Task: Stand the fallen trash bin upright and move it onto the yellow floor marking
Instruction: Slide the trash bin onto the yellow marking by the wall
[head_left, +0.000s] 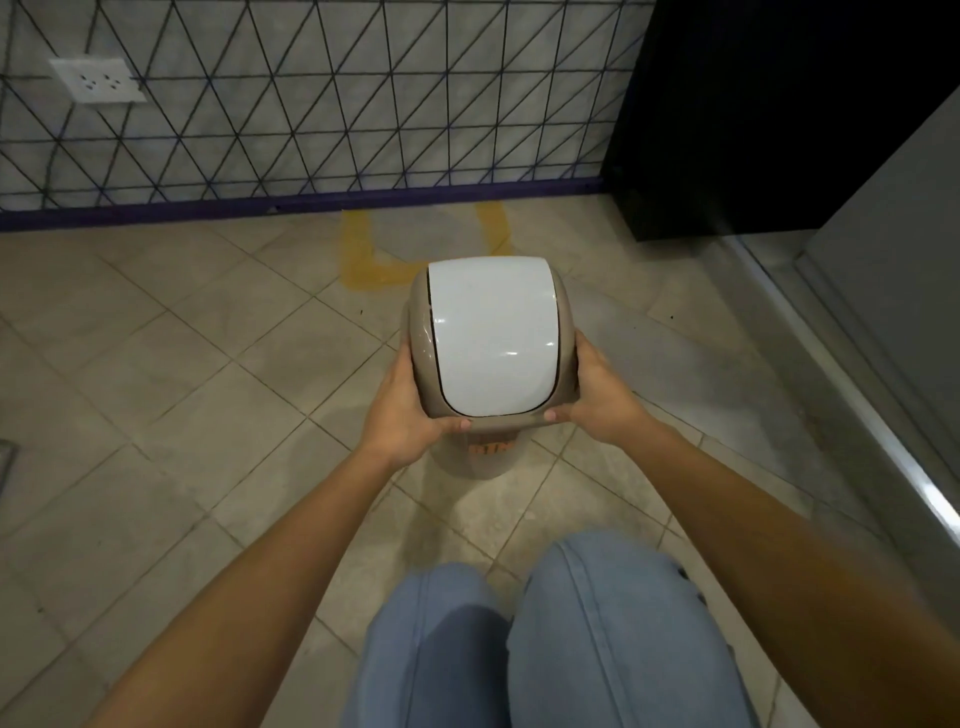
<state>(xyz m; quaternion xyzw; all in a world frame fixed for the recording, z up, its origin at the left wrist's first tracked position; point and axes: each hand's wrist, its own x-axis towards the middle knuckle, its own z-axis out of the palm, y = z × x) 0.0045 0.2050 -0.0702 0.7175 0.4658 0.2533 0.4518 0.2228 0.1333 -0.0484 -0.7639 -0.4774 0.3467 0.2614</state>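
Left hand (402, 415) & right hand (597, 397) both grasp upright bin (493, 338), yellow marking (363, 260) near at 11 o'clock.

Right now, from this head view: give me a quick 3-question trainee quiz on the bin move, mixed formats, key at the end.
1. True or false: the trash bin is lying on its side.
2. Multiple choice: how is the bin held? A) left hand only B) right hand only C) both hands, one on each side of its top D) not touched
3. Short answer: where does the yellow floor marking lie relative to the bin?

Key:
1. False; it stands upright with the white lid on top.
2. C
3. Beyond it, by the wall; the bin is mostly short of the marking.
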